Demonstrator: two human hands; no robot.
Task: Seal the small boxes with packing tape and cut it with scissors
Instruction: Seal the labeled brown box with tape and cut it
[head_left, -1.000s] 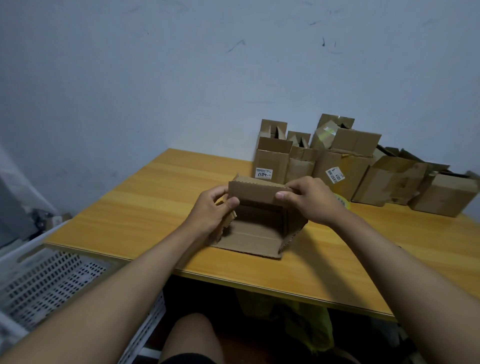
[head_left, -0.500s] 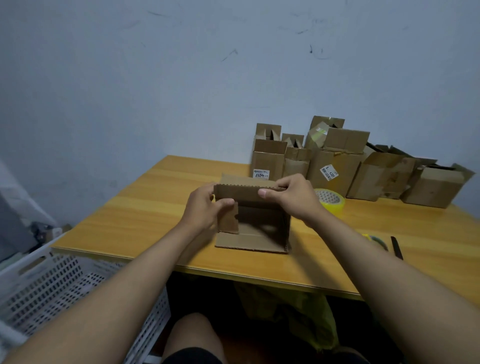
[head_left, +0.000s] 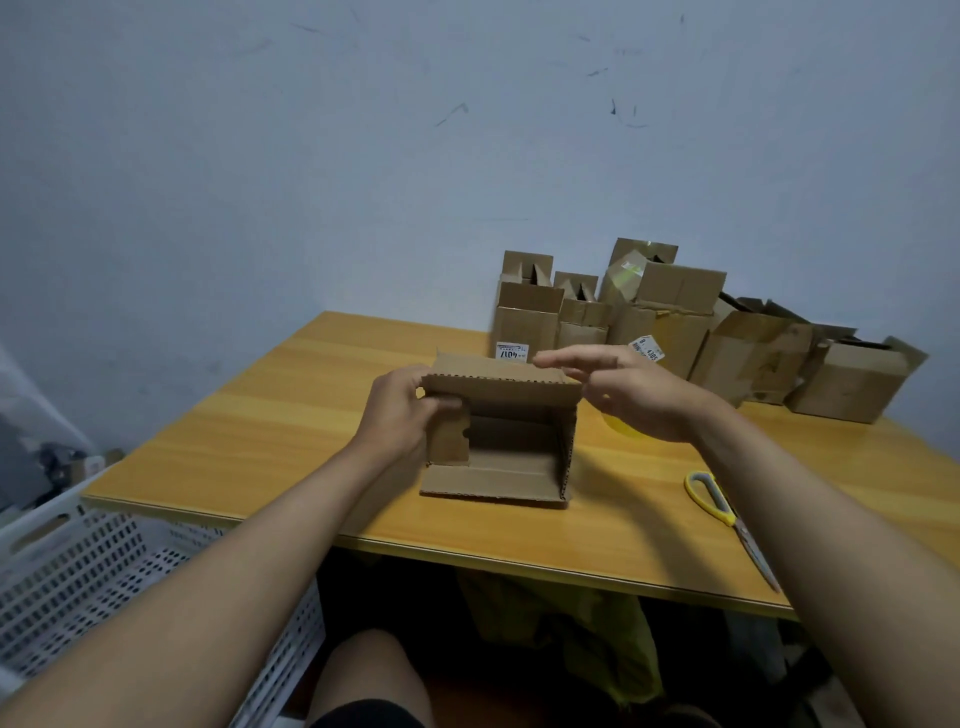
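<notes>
A small brown cardboard box lies on its side on the wooden table, its open mouth and flaps facing me. My left hand grips the box's left side, thumb on the left flap. My right hand hovers just above the box's top right corner, fingers spread and flat, holding nothing. A roll of yellow packing tape peeks out beneath my right hand, mostly hidden. Yellow-handled scissors lie on the table to the right, partly covered by my right forearm.
Several more small cardboard boxes are stacked along the wall at the back right of the table. A white perforated plastic crate stands on the floor at the left, below the table's edge. My knee shows under the table.
My right hand has let go of the box's top flap and lifted off to the right. The left hand keeps its hold. The view has tilted, bringing the scissors into sight.
</notes>
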